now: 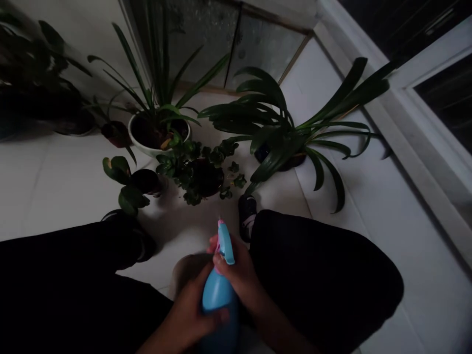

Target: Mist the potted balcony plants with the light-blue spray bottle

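Observation:
A blue spray bottle (pixel 219 292) with a pink collar and nozzle stands between my knees, its nozzle aimed forward. My left hand (pixel 191 309) is wrapped around the bottle's body, thumb across the front. At the neck, my right hand (pixel 238 268) grips the spray head (pixel 226 243), with fingers by the pink trigger. Just ahead of the nozzle sits a low succulent plant (pixel 191 169) with small rosettes in a dark pot. The bottle's lower part is dim.
A white pot (pixel 138 140) with long-leaved plant stands behind the succulent. Left of it are a small dark pot (pixel 147 182) and darker plants (pixel 40 83). A strap-leaved plant (pixel 275 132) spreads on the right. My legs (pixel 317 275) flank the bottle; a window ledge (pixel 405 142) runs along the right.

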A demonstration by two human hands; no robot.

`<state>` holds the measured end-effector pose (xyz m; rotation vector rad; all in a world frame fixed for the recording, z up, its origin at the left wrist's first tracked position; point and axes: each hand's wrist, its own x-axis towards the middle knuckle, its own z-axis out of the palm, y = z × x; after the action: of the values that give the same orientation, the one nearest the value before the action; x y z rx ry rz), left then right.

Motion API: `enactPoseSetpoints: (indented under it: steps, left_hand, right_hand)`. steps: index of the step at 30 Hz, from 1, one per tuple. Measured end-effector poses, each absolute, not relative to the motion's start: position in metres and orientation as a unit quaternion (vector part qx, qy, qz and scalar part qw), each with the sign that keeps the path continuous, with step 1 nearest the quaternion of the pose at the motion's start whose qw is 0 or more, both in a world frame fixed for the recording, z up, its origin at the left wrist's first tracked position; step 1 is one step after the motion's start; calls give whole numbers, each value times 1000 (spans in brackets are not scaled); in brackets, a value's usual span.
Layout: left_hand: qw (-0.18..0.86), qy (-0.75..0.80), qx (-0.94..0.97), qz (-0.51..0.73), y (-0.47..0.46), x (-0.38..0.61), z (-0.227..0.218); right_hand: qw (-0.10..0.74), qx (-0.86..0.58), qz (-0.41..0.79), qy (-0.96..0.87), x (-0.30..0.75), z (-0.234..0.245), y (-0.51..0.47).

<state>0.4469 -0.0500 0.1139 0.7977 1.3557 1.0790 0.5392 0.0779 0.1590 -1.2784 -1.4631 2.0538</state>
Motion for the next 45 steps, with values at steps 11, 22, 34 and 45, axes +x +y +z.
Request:
enactPoseSetpoints:
  steps: [11, 22, 34, 45]
  left_hand:
    - [545, 644, 393, 365, -30, 439, 125]
    - [579, 666, 369, 292, -20, 431, 142]
    - [603, 637, 366, 312, -29, 427, 132]
    - [592, 634, 397, 299, -31, 429, 138]
  right_hand:
    - [165, -458, 671, -560, 533, 169, 94]
    - [191, -532, 634, -528, 517, 151, 88]
    - [155, -530, 657, -513, 522, 150, 82]
    - [181, -503, 654, -536, 529, 171, 77]
